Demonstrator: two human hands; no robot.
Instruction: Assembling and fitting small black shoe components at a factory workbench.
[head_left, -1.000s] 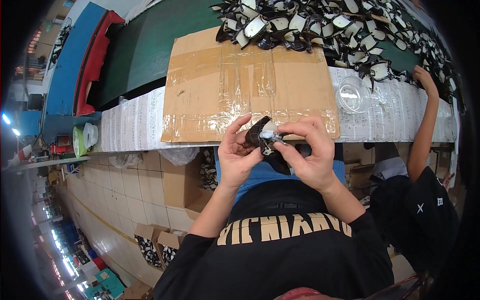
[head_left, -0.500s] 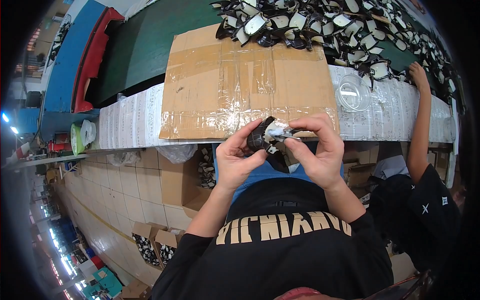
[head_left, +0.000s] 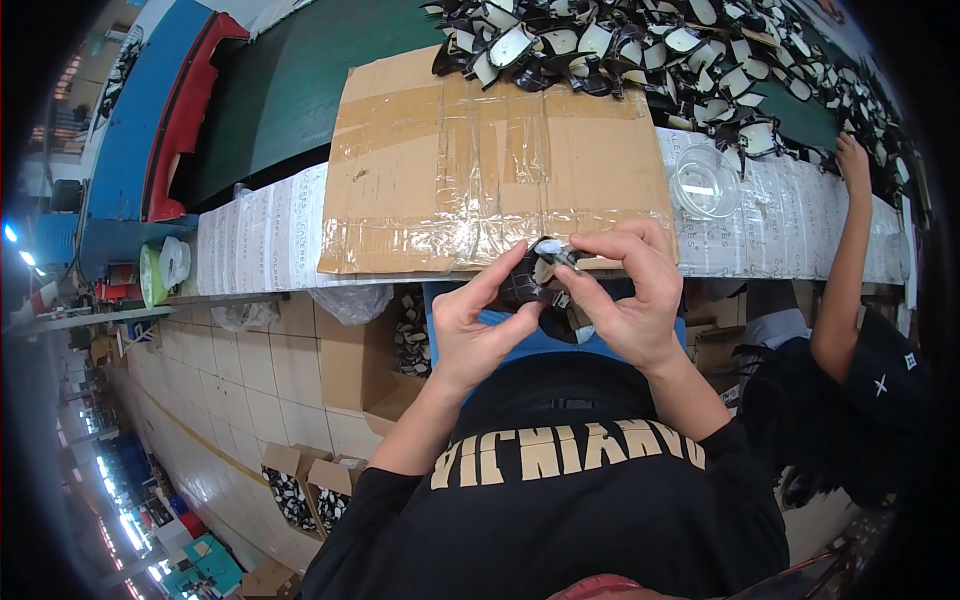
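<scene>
My left hand (head_left: 474,326) grips a dark brown shoe upper piece (head_left: 522,288) with a grid-like texture between thumb and fingers. It is held up just off the near edge of the cardboard. Against the upper's opening, my right hand (head_left: 640,296) has thumb and fingertips closed on a small whitish and silvery item (head_left: 553,250). Fingers partly cover that item, and its kind cannot be made out. Part of the upper with a pale lining hangs below, between my hands.
A taped cardboard sheet (head_left: 400,150) lies before me on the covered bench. Many dark, pale-lined pieces (head_left: 600,50) are heaped on the green belt (head_left: 270,100). A clear round tub (head_left: 704,182) stands right. A co-worker's hand (head_left: 853,165) reaches the heap. Open boxes (head_left: 305,485) sit on the floor.
My right hand has shifted slightly left, and the upper has turned, so less pale lining shows. The co-worker's hand has moved right along the heap.
</scene>
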